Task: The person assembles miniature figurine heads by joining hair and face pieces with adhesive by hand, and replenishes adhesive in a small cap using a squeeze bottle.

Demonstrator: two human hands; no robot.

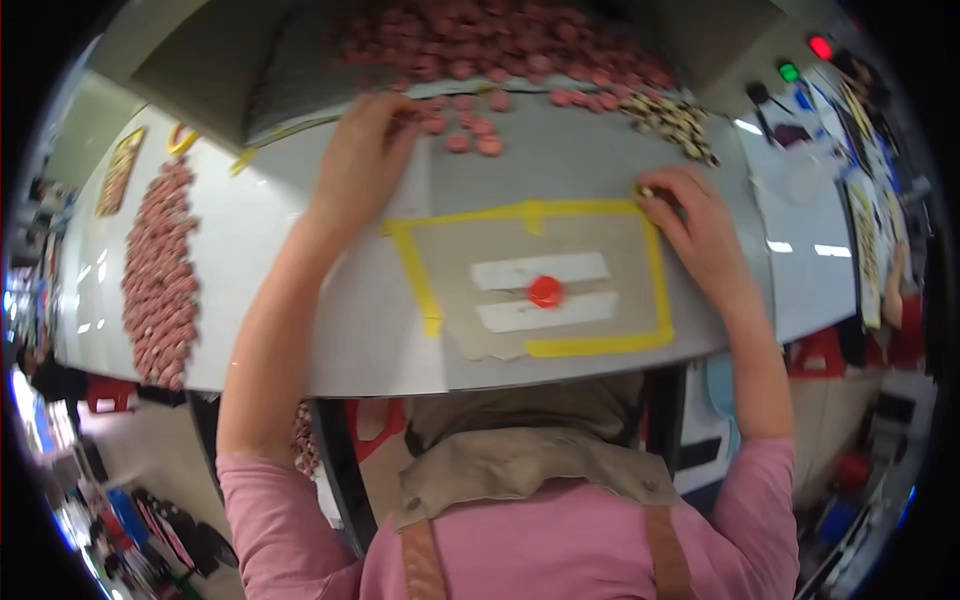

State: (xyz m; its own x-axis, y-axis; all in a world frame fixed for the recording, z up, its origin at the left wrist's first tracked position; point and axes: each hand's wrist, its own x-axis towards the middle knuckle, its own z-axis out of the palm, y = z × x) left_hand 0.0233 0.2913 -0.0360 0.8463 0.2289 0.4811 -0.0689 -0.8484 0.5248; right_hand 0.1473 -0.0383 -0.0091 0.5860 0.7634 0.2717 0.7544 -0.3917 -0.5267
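Observation:
My left hand (368, 155) is at the far edge of the bench, thumb and fingertips pinched on what looks like a small pink disc, partly hidden by the fingers. Beside those fingertips lie several loose pink discs (483, 128). At the far right corner of a yellow-taped rectangle (597, 347), my right hand (695, 225) pinches a small pale-and-dark piece (646, 192). Inside the taped area, a red round piece (545, 292) sits between two white strips (540, 270). Neither hand touches it.
A large heap of pink discs (510, 40) fills the far side, with a smaller pile of cream-and-dark pieces (672, 125) at its right. Packed pink pieces (162, 280) lie left, near a yellow tape roll (181, 138). Grey panels (190, 70) flank the heap.

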